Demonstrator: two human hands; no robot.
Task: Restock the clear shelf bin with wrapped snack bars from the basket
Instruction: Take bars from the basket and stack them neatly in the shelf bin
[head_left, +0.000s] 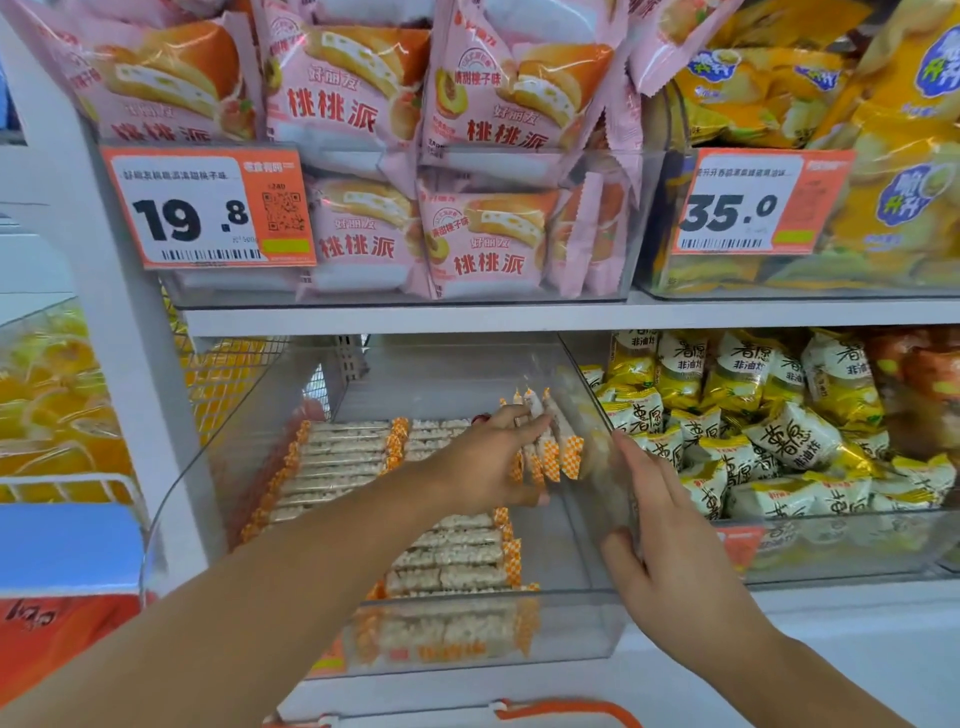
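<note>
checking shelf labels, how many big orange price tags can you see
2. One price tag reading 19.8 hangs on the upper left bin of pink packs; the other price tag reading 35.0 hangs on the upper right bin of yellow bags. Lower ones may be hidden.

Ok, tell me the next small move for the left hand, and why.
Probably lower the left hand and lay its snack bars flat in the bare right side of the clear bin. The bars are held up on end there, while the rows beside them lie flat. The right hand steadies the bin's side wall.
</note>
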